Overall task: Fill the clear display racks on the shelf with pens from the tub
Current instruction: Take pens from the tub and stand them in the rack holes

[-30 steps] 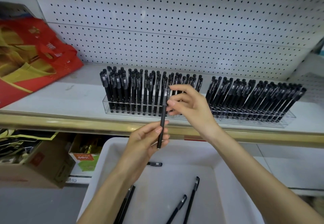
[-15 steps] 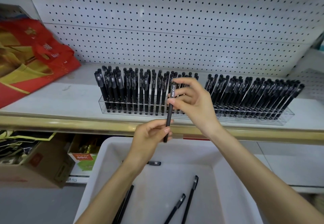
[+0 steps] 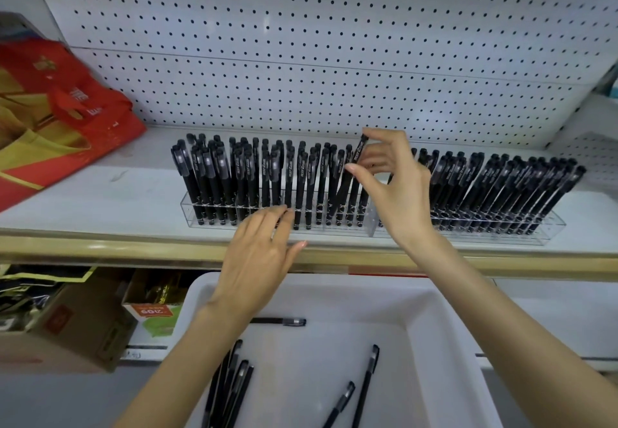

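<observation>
Right hand [image 3: 398, 193] pinches tilted pen [image 3: 341, 190] mid-frame; left hand [image 3: 257, 260], fingers relaxed, touches rack [image 3: 321, 231]; recommend straightening pen before seating.

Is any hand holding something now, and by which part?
The right hand pinches a black pen by its cap end, between thumb and fingers. The left hand holds nothing.

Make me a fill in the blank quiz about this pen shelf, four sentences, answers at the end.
The right hand pinches a black capped pen, tilted at the clear plastic rack on the ____.
The left hand holds ____, fingers straight against that rack's front.
The fabric bag on the white shelf is mostly ____.
The white plastic tub below holds loose ____.
Missing words: left; nothing; red; pens.
</observation>
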The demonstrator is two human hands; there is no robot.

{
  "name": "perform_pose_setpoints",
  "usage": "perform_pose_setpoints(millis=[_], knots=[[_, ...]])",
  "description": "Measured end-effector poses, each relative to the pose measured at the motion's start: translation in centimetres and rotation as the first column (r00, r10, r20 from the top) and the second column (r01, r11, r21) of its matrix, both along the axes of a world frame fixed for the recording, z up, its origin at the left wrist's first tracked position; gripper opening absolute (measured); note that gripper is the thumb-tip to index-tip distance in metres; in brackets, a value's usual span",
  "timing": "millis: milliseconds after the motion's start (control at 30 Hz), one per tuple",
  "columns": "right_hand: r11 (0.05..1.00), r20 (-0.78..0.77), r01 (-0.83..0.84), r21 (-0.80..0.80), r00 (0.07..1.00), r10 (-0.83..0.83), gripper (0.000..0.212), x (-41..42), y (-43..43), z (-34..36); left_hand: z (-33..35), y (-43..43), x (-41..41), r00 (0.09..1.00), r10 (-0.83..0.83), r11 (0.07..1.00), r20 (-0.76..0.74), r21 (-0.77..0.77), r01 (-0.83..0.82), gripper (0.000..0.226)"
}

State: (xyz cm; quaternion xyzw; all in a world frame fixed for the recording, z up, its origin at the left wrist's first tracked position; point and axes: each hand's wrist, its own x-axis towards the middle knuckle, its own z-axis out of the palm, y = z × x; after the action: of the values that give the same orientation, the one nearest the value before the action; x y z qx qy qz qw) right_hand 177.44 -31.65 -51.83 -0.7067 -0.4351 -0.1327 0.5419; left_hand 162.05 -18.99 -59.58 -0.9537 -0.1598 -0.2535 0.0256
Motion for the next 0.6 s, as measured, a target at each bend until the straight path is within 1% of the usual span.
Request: perform_pose_setpoints(millis=[133, 233, 300, 433, 500, 600], knots=[[1.000, 0.052, -0.022, 0.016, 0.998, 0.021, 0.042, -0.1, 0.7, -0.8, -0.1, 0.1, 0.3, 0.999, 0.032, 0.999, -0.038, -0.007, -0.032, 0.058], [0.998, 0.078, -0.015, 0.061, 0.997, 0.010, 0.043, -0.3, 1.1, -0.7, -0.3, 0.2, 0.3, 0.998, 0.035, 0.999, -0.055, -0.007, -0.035, 0.059], [0.998, 0.098, -0.012, 0.062, 0.995, 0.006, 0.043, -0.2, 1.3, -0.7, -0.5, 0.3, 0.3, 0.998, 0.033, 0.999, -0.056, 0.001, -0.033, 0.059], [1.000, 0.119, -0.022, 0.011, 0.993, 0.020, 0.042, 0.2, 1.8, -1.2, -0.7, 0.4, 0.4, 0.998, 0.030, 0.999, -0.052, -0.015, -0.031, 0.059], [0.998, 0.134, -0.032, -0.047, 0.990, 0.038, 0.041, 0.4, 2.0, -1.7, -0.7, 0.3, 0.5, 0.998, 0.033, 0.999, -0.050, -0.018, -0.034, 0.059], [0.988, 0.204, -0.030, -0.152, 0.977, 0.061, 0.042, 0.3, 2.2, -2.8, -0.7, 0.4, 0.5, 0.998, 0.034, 0.999, -0.046, -0.013, -0.034, 0.058]])
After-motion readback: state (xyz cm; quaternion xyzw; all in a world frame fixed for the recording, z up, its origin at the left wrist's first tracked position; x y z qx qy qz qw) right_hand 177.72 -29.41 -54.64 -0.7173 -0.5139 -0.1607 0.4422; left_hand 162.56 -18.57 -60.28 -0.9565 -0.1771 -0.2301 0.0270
